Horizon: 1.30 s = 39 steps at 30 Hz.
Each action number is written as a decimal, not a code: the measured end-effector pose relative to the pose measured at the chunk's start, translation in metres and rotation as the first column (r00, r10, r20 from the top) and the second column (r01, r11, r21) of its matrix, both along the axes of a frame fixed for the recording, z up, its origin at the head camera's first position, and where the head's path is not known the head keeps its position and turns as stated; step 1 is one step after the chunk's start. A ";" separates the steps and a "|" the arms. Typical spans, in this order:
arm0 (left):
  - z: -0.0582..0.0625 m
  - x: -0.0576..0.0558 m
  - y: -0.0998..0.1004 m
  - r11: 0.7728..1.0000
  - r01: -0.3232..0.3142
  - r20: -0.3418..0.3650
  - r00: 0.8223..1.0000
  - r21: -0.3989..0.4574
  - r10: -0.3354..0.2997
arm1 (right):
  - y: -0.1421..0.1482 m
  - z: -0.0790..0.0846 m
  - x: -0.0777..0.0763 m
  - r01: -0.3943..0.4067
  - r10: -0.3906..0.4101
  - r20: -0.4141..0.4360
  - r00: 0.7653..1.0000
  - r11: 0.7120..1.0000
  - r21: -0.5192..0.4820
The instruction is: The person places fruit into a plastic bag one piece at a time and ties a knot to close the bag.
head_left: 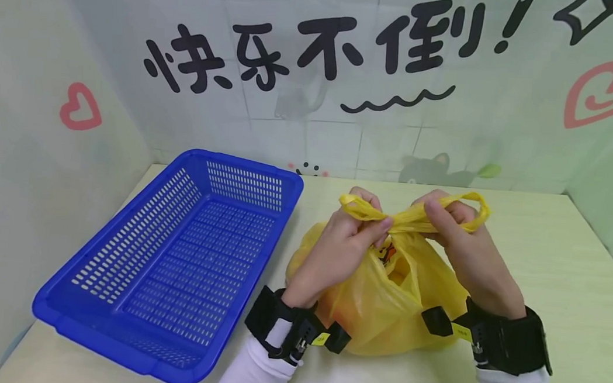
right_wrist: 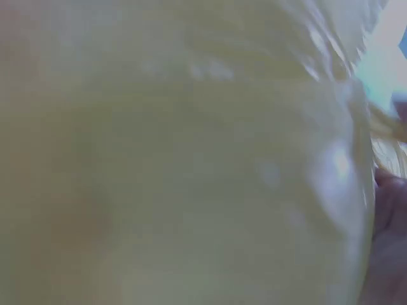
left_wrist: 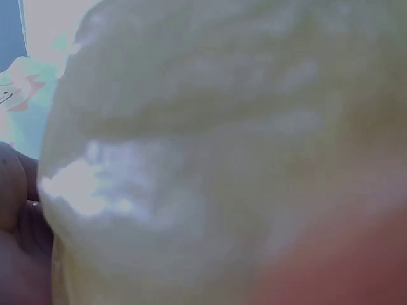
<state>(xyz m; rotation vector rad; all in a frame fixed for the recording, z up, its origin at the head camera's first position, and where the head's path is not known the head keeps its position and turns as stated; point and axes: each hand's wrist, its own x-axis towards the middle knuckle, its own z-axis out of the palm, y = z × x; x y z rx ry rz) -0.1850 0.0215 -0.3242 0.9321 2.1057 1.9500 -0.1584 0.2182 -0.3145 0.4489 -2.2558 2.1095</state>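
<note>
A full yellow plastic bag (head_left: 378,313) sits on the table, with orange-red shapes showing faintly through it. Its two handles meet in a twist above the bag's mouth. My left hand (head_left: 337,249) pinches the left handle near that twist, thumb pointing right. The loop on the other side is gripped by my right hand (head_left: 471,254), with its thumb along the handle. Below the twist a gap shows a dark print on the plastic. Both wrist views are mostly filled by the blurred bag (left_wrist: 191,159), a few fingers (right_wrist: 391,216) at the edge.
To the left stands a blue plastic basket (head_left: 277,242) with slotted sides and nothing inside. The pale table (head_left: 555,253) runs back to a printed wall (head_left: 330,146) with lettering. Black straps with small cameras (head_left: 513,339) wrap both wrists.
</note>
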 end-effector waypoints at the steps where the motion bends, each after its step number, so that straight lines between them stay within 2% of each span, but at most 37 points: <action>1: 0.000 0.000 0.000 0.999 0.018 0.028 0.999 0.028 -0.019 | 0.001 -0.001 0.000 -0.049 0.049 0.003 0.999 0.999 0.022; 3: -0.001 0.000 0.000 0.998 0.041 0.057 0.997 0.052 -0.044 | 0.001 -0.002 -0.002 -0.129 0.128 0.020 0.992 0.989 0.066; 5: 0.000 -0.001 0.000 0.997 0.054 0.059 0.997 0.063 -0.057 | 0.000 -0.001 -0.004 -0.135 0.128 0.070 0.989 0.984 0.120; 8: 0.000 -0.003 0.000 0.997 0.035 0.067 0.997 0.067 -0.040 | -0.005 0.000 -0.007 -0.045 0.017 0.134 0.991 0.977 0.207; 11: 0.000 -0.004 0.001 0.996 0.005 0.118 0.993 0.093 -0.016 | -0.009 0.002 -0.008 0.044 -0.100 0.202 0.974 0.963 0.264; 15: -0.003 -0.004 0.000 0.987 0.038 0.214 0.974 0.155 -0.072 | -0.011 0.002 -0.008 0.083 -0.154 0.261 0.953 0.961 0.263; 17: -0.003 -0.004 -0.001 0.982 0.062 0.233 0.967 0.180 -0.104 | -0.010 0.002 -0.007 0.090 -0.161 0.283 0.945 0.964 0.250; 19: -0.002 -0.004 -0.004 0.981 0.064 0.246 0.963 0.185 -0.109 | -0.010 0.003 -0.007 0.084 -0.150 0.293 0.944 0.970 0.227; 22: 0.000 -0.003 -0.007 0.988 0.035 0.264 0.962 0.152 -0.074 | -0.010 0.003 -0.007 0.059 -0.109 0.296 0.949 0.983 0.173; 24: 0.000 -0.004 -0.007 0.992 0.010 0.286 0.957 0.125 -0.046 | -0.009 0.003 -0.007 0.055 -0.103 0.285 0.953 0.984 0.171; 28: 0.001 -0.005 -0.006 0.995 -0.003 0.310 0.950 0.100 -0.029 | -0.009 0.003 -0.006 0.079 -0.140 0.274 0.952 0.972 0.221; 33: 0.001 -0.004 -0.005 0.997 0.006 0.302 0.953 0.074 -0.029 | -0.008 0.003 -0.004 0.096 -0.163 0.241 0.957 0.959 0.268; 36: 0.003 -0.003 -0.006 1.000 -0.030 0.279 0.960 0.002 0.028 | -0.009 0.004 -0.003 0.093 -0.150 0.213 0.966 0.962 0.257; 39: 0.004 -0.003 -0.008 0.992 -0.076 0.227 0.969 -0.099 0.097 | -0.009 0.005 -0.002 0.089 -0.140 0.193 0.971 0.964 0.249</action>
